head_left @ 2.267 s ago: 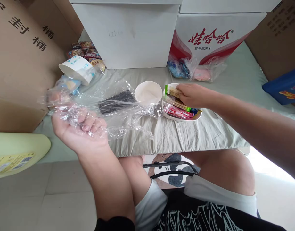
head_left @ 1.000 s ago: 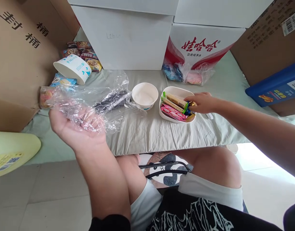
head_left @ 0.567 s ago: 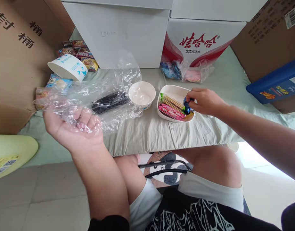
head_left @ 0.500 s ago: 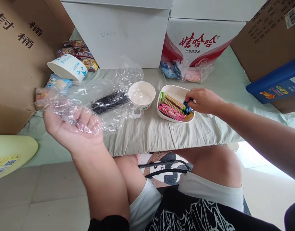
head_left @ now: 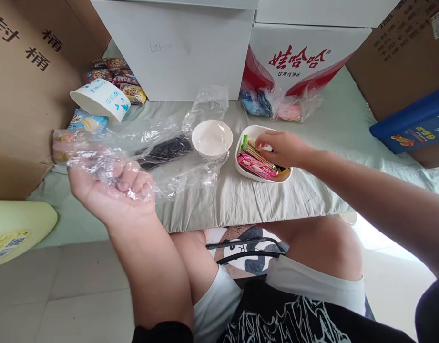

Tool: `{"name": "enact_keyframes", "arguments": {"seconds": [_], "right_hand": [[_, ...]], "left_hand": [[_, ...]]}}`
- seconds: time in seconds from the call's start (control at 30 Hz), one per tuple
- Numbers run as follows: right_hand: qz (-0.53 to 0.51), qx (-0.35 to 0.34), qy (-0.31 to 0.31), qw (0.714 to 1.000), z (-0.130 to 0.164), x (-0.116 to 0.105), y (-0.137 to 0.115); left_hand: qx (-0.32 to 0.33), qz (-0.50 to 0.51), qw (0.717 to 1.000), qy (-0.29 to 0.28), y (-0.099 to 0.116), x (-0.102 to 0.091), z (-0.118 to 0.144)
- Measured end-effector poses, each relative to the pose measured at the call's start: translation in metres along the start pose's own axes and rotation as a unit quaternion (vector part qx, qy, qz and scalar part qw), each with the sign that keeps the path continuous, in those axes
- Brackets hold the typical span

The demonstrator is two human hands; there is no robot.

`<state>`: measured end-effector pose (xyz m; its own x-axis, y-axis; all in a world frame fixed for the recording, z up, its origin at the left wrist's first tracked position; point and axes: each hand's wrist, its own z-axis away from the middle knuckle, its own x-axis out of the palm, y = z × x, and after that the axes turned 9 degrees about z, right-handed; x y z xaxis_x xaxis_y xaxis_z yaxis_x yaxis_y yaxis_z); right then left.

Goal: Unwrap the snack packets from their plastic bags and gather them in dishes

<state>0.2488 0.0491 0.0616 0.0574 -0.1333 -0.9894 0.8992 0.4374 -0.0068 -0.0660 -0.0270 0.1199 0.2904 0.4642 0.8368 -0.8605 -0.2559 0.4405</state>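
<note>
Reaching further left across the white tray (head_left: pixel 250 174) than half a second ago, right hand (head_left: pixel 281 148) now hovering over the brown snack sticks (head_left: pixel 253 147) instead of the blue wrappers at the tray's far end; fingers curled and closing toward the sticks, grip itself hidden. Pointing, probably, to another snack being picked out. Holding a crumpled clear plastic bag (head_left: pixel 162 152) bunched in the left hand (head_left: pixel 114 193), fingers folded shut around it. Sitting just beside the tray, an empty white bowl (head_left: pixel 212 139); lying tipped near the cardboard, a paper cup (head_left: pixel 99 99). Crowding the back, boxes.
</note>
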Motion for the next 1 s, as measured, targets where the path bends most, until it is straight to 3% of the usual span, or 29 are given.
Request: {"name": "enact_keyframes", "arguments": {"seconds": [0.07,0.13,0.23,0.27,0.33,0.43,0.53,0.63,0.73,0.8,0.87,1.0], "right_hand": [[0.008,-0.006,-0.010,1.000,0.001,0.004,-0.002],[-0.029,0.002,0.045,0.999,0.008,0.001,-0.004],[-0.229,0.013,0.143,0.963,0.029,-0.013,-0.020],[-0.329,0.005,0.144,0.933,0.036,-0.017,-0.030],[-0.523,-0.044,0.089,0.846,0.049,-0.019,-0.056],[-0.670,-0.035,0.054,0.739,0.058,-0.010,-0.093],[-0.722,0.025,0.089,0.686,0.058,0.000,-0.107],[-0.704,0.061,0.174,0.686,0.063,-0.001,-0.096],[-0.663,0.097,0.285,0.685,0.074,-0.008,-0.074],[-0.626,0.104,0.343,0.693,0.081,-0.010,-0.063],[-0.579,0.099,0.377,0.716,0.085,-0.010,-0.056],[-0.483,0.035,0.407,0.774,0.089,-0.007,-0.056]], "left_hand": [[-0.018,-0.010,0.999,-0.038,0.002,-0.008,-0.006],[-0.057,-0.017,0.993,-0.099,0.003,-0.018,-0.013],[-0.127,-0.013,0.971,-0.200,-0.003,-0.030,-0.018],[-0.147,-0.012,0.962,-0.229,-0.008,-0.032,-0.017],[-0.179,-0.018,0.943,-0.278,-0.022,-0.033,-0.013],[-0.208,-0.025,0.918,-0.337,-0.043,-0.032,-0.003],[-0.206,-0.043,0.905,-0.369,-0.055,-0.032,0.002],[-0.145,-0.118,0.927,-0.326,-0.059,-0.031,0.001],[-0.050,-0.206,0.953,-0.217,-0.059,-0.031,-0.007],[-0.030,-0.253,0.953,-0.163,-0.059,-0.032,-0.011],[-0.049,-0.297,0.941,-0.152,-0.061,-0.033,-0.012],[-0.081,-0.372,0.902,-0.203,-0.070,-0.031,-0.002]]}}
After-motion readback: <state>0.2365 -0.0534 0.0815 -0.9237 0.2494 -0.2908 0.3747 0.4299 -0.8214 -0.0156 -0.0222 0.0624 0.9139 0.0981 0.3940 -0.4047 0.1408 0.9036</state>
